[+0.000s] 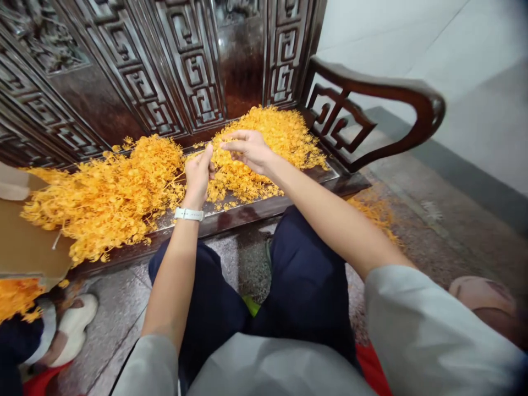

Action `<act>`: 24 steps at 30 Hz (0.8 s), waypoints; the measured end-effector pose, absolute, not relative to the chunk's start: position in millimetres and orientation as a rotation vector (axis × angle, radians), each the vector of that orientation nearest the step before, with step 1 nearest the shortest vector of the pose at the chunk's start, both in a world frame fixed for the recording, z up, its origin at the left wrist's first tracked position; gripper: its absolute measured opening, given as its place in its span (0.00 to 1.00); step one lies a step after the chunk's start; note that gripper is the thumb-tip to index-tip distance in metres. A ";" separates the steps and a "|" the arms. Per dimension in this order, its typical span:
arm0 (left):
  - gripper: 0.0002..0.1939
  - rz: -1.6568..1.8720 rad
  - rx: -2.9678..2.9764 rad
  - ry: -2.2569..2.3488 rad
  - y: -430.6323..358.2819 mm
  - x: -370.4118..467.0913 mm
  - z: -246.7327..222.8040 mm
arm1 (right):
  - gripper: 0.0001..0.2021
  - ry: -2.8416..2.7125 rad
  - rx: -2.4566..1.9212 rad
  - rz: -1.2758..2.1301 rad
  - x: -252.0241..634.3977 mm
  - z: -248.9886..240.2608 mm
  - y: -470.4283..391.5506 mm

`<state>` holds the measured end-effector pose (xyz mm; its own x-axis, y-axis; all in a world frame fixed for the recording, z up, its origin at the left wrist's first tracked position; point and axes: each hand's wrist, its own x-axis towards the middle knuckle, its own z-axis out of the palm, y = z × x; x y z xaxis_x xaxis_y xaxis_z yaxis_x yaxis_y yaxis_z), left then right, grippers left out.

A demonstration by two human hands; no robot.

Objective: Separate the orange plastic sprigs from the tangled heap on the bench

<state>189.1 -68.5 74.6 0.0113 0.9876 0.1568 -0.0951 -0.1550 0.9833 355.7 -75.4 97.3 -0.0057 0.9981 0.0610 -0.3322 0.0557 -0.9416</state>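
Observation:
Two heaps of orange-yellow plastic flower sprigs lie on a dark carved wooden bench [231, 219]: a left heap [111, 201] and a right heap [272, 135]. My left hand [198, 171], with a pale watch [188, 214] at the wrist, is closed above the gap between the heaps, thumb up. Whatever it may grip is too small to make out. Over the right heap, my right hand [249, 149] has its thumb and index finger brought close together near the left thumb. Any small piece between those fingertips cannot be made out.
The bench's curved armrest [379, 91] rises at the right. A cardboard box [37, 242] stands at the left with more orange sprigs [18, 297] below it. Another person's shoe [76, 330] is at the lower left. Loose sprigs [375, 212] lie on the floor at the right.

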 end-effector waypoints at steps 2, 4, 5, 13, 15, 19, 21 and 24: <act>0.30 1.316 1.318 0.969 -70.4 186.9 74.0 | 0.14 -0.921 -0.876 1.368 358.8 95.7 -72.5; 0.29 1.289 1.324 0.915 -70.9 186.0 73.3 | 0.15 -0.862 -0.844 1.425 361.2 94.2 -71.7; 0.28 1.276 1.314 0.896 -71.3 185.9 73.2 | 0.14 -0.843 -0.831 1.450 362.3 93.6 -72.1; 0.31 1.115 1.151 0.934 -82.9 190.4 73.6 | 0.13 -0.714 -0.708 1.594 365.7 99.1 -77.8; 0.32 1.079 1.193 0.942 -85.1 193.3 70.8 | 0.15 -0.670 -0.729 1.602 363.2 101.1 -78.3; 0.32 1.158 1.242 0.893 -86.7 197.1 65.7 | 0.10 -0.551 -0.871 1.607 361.2 105.2 -81.5; 0.31 1.203 1.219 0.878 -86.3 196.3 65.6 | 0.07 -0.550 -0.931 1.596 363.2 107.8 -83.8; 0.31 1.196 1.198 0.881 -87.1 192.7 67.4 | 0.08 -0.663 -0.977 1.585 367.0 110.0 -85.6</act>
<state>192.7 -87.1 67.4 0.1933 0.9772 0.0881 -0.2052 -0.0475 0.9776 367.0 -85.6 110.0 -0.0542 0.9681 -0.2446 -0.5053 -0.2379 -0.8295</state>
